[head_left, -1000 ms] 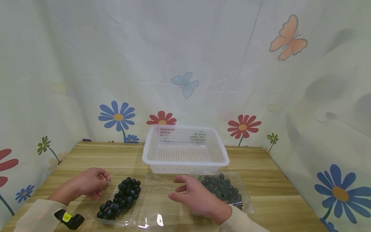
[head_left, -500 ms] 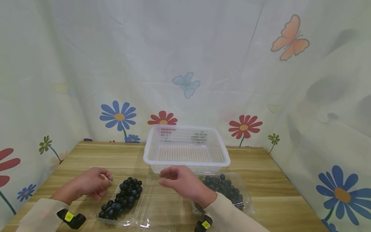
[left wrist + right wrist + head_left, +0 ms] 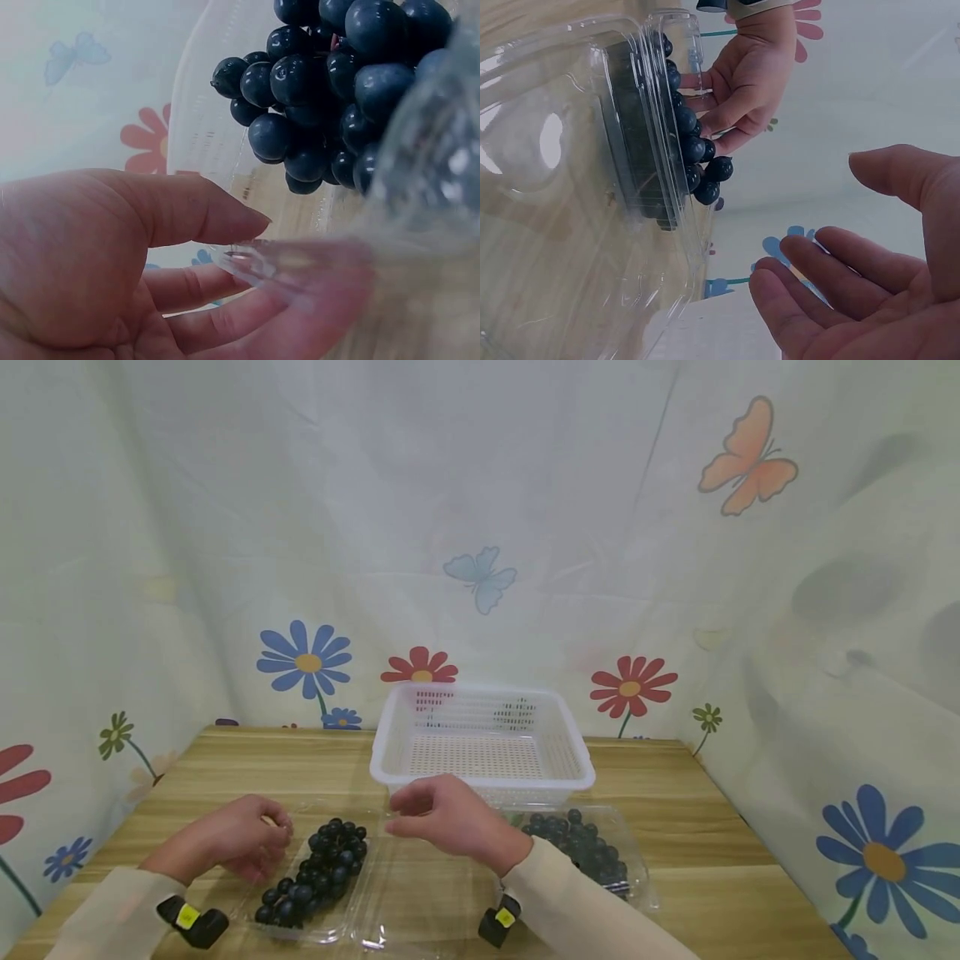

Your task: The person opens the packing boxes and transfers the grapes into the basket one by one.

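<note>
1. The left grapes (image 3: 322,872), inside the left box (image 3: 321,935) on the table (image 3: 277,760), could spill if a one-sided pull flexed and tipped its thin plastic.
2. The basket (image 3: 390,779) could be nudged by a careless forward swing of the right grip (image 3: 453,818).
3. The left grip (image 3: 243,837) pinches the box's left rim.
4. The right grip, fingers loosely parted, hangs above the lid (image 3: 412,906), holding nothing.

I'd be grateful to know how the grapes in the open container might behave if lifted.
The grapes will probably flex, being many round pieces clustered in one bunch. They look glossy, so may prove slippery. Given their shape, any coming loose would likely roll.
</note>
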Demonstrator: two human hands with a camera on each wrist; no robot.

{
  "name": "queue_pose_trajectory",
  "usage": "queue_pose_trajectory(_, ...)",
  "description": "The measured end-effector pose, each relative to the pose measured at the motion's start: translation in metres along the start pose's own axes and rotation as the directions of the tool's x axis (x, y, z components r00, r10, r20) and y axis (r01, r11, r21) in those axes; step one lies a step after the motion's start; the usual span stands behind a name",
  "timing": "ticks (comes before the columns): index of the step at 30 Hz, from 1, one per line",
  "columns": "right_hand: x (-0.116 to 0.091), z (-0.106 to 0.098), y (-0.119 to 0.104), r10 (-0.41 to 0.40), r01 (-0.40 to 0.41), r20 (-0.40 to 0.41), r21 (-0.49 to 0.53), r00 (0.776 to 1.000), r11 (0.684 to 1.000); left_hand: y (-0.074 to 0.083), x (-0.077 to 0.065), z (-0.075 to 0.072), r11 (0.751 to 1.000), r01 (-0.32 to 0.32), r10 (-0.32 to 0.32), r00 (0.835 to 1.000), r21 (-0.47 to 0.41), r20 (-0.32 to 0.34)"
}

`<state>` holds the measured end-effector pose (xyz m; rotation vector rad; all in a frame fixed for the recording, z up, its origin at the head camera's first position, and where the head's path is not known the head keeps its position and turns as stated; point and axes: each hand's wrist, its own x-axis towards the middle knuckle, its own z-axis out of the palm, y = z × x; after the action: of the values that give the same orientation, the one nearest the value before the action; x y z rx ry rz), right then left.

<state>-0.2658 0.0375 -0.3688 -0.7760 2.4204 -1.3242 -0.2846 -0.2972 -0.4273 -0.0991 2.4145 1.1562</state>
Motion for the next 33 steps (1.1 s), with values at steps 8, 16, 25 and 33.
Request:
queue_pose_trajectory(8,0.016,0.008,-0.005,-0.019,0.022,0.078,-0.042,0.997,0.999,0.002,-0.001,0.000,1.000,0.003,-0.003,1.000,-0.011,0.009)
queue_pose_trajectory(16,0.031,0.016,-0.005,-0.063,0.085,0.189,-0.109,0.980,0.990,0.002,0.001,0.001,1.000,0.020,-0.020,0.999,-0.001,0.038)
queue_pose_trajectory(25,0.052,0.022,-0.005,-0.070,0.116,0.271,-0.157,0.960,0.981,0.004,-0.002,0.000,0.999,0.030,-0.031,0.999,0.028,0.035)
queue_pose_trajectory(33,0.066,0.021,-0.006,-0.070,0.154,0.336,-0.230,0.939,0.961,0.005,0.000,0.004,1.000,-0.002,0.001,1.000,0.021,0.030)
